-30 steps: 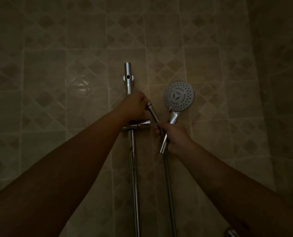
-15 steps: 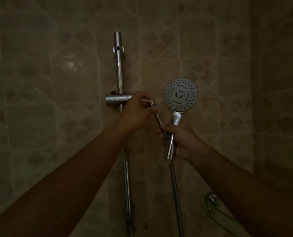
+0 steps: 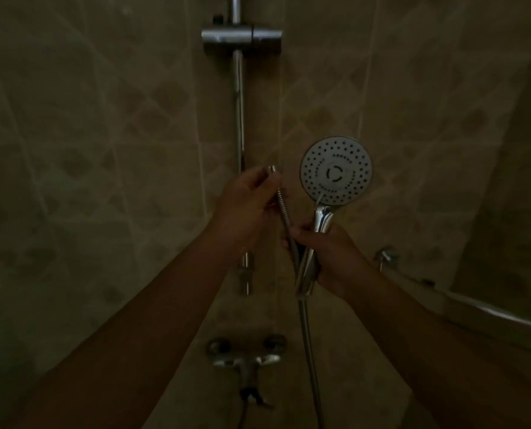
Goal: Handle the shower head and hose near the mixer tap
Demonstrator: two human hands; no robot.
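My right hand point(image 3: 332, 258) grips the chrome handle of a round shower head point(image 3: 336, 170), its spray face turned toward me. My left hand point(image 3: 245, 209) pinches the loose end of a ribbed metal hose point(image 3: 284, 209), whose end fitting pokes out above my fingers. That hose runs down under my right thumb beside the handle. A second hose point(image 3: 310, 360) hangs down from the bottom of the handle. Behind the hands stands a vertical chrome rail point(image 3: 238, 113) with a slider bracket point(image 3: 241, 37) high up.
A chrome mixer tap point(image 3: 247, 357) sits on the tiled wall point(image 3: 103, 134) low in the middle. A chrome grab bar point(image 3: 474, 305) runs along the right wall, which meets the back wall in a corner. The room is dim.
Both hands have come down and away from the slider bracket, which now sits far above them. My left hand let go of the bracket and holds the hose end. The tap has come into view.
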